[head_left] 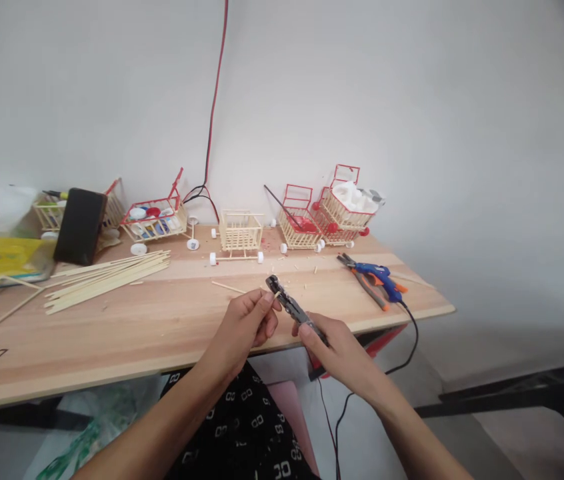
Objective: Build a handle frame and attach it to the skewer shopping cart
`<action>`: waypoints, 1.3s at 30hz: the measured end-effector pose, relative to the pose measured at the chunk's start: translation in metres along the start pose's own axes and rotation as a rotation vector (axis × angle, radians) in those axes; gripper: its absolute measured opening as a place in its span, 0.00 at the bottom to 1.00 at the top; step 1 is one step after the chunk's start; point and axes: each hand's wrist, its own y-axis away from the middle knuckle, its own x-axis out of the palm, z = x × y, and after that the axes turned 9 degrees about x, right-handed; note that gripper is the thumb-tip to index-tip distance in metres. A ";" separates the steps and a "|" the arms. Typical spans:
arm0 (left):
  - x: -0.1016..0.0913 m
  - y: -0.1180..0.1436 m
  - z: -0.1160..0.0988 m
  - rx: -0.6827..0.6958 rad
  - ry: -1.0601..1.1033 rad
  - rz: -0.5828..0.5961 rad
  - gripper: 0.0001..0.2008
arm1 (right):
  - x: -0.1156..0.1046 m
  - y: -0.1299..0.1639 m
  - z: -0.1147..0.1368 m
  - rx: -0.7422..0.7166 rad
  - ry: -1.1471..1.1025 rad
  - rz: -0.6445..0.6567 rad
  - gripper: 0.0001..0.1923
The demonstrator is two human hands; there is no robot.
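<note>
Grey metal hand tool, plier-like [293,309], sits over the near edge of the table [182,320], slanting up and left, head near the middle of the work area. Right hand [333,339]: grip closed around the tool's handles, thumb along the top. Left hand [248,319]: grip pinched together at the tool's head, thumb and fingers on a short, pale wooden stick end [277,296]; whether the tool's jaws bite on it is too small to tell.

Just beyond the left hand, a thin, pale loose stick [227,287] lies flat on the table, small pale scraps scattered to its right. Behind these stands an unpainted miniature cart of slatted wood [241,239] on round white wheels.

Right of the hands: a blue hot-glue gun with orange parts [379,273], beside grey-and-orange pliers [371,291], both on the table. Left of the hands: a spread bundle of flat, pale wooden strips [112,280].

Back row, by the wall: a red-rimmed slatted cart filled with white, blue and red round pieces [157,227], left of the unpainted one; two red-framed carts to its right, the nearer [299,230] holding red pieces, the farther [347,213] white material. Far left, a black rectangular phone-like slab [80,227] leans upright beside a yellow flat packet [5,257]
</note>
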 end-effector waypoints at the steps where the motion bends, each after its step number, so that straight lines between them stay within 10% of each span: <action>1: 0.001 0.000 0.000 -0.003 -0.009 -0.007 0.15 | 0.000 0.000 0.000 0.003 0.015 -0.010 0.23; 39: 0.002 -0.002 0.002 -0.019 0.023 -0.018 0.15 | 0.010 0.001 -0.012 0.012 -0.012 -0.044 0.24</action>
